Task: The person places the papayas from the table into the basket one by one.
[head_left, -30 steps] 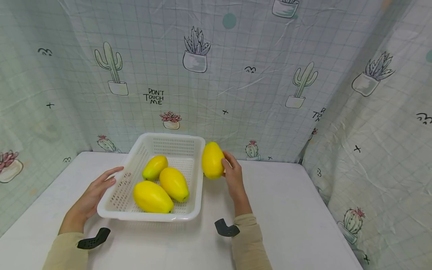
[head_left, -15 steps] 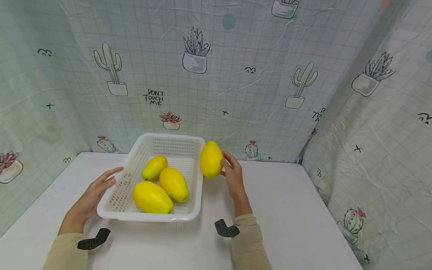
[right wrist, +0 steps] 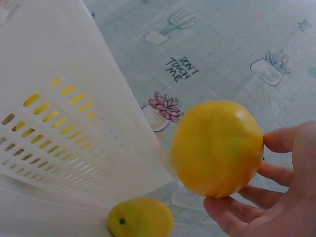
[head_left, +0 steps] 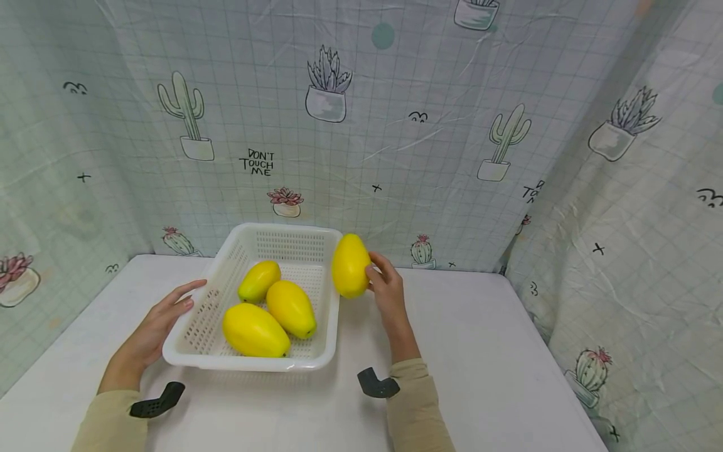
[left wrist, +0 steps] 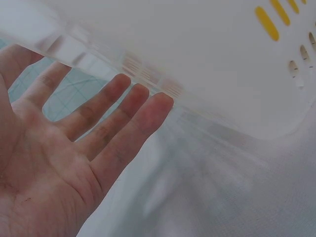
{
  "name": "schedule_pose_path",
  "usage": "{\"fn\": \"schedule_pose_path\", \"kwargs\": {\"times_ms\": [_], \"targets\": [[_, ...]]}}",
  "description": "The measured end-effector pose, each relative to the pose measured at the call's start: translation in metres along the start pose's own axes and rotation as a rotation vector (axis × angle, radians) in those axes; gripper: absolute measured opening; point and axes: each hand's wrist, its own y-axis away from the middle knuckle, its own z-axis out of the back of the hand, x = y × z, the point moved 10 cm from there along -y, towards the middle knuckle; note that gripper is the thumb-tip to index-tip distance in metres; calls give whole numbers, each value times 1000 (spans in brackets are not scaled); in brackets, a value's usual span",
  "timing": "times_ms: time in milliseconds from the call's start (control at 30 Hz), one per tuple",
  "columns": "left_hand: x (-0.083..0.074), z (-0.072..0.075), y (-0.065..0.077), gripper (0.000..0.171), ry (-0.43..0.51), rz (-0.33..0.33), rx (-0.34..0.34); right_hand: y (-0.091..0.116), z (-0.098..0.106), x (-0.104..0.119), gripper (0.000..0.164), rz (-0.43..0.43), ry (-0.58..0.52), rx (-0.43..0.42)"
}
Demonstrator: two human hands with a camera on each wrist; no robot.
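In the head view, my right hand (head_left: 390, 295) holds a large yellow papaya (head_left: 350, 266) at the right rim of the white plastic basket (head_left: 254, 362). Fingers and thumb pinch one side of the fruit, seen end-on as a papaya (right wrist: 217, 148) in the right wrist view. At the basket's left side, my left hand (head_left: 152, 329) touches the wall. Its fingers (left wrist: 153, 113) look nearly straight in the left wrist view. Inside the basket lie a big papaya (head_left: 256, 330), a second papaya (head_left: 291, 308) and a smaller yellow fruit (head_left: 259, 281).
Outside the basket's right wall, another yellow fruit (right wrist: 140, 217) lies low in the right wrist view; the head view hides it. The white table (head_left: 480, 364) extends to the right. A patterned curtain (head_left: 361, 150) hangs close behind the basket.
My right hand has shifted the held papaya slightly left and up, so it now overlaps the basket's right rim. The left hand and the basket look unmoved.
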Motion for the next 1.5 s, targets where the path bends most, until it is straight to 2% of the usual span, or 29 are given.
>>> {"fn": "schedule_pose_path", "kwargs": {"times_ms": [367,1100,1367,1500], "targets": [[-1,0,0,49,-32,-6,-12,3,-12,11,43,81,-15,103],[-1,0,-1,48,-24,5,-9,7,-24,10,44,59,15,177],[-3,-1,1,48,-14,0,4,17,-28,32,46,66,21,187],[-3,-1,1,48,-30,1,-4,19,-29,35,47,53,20,181]]}}
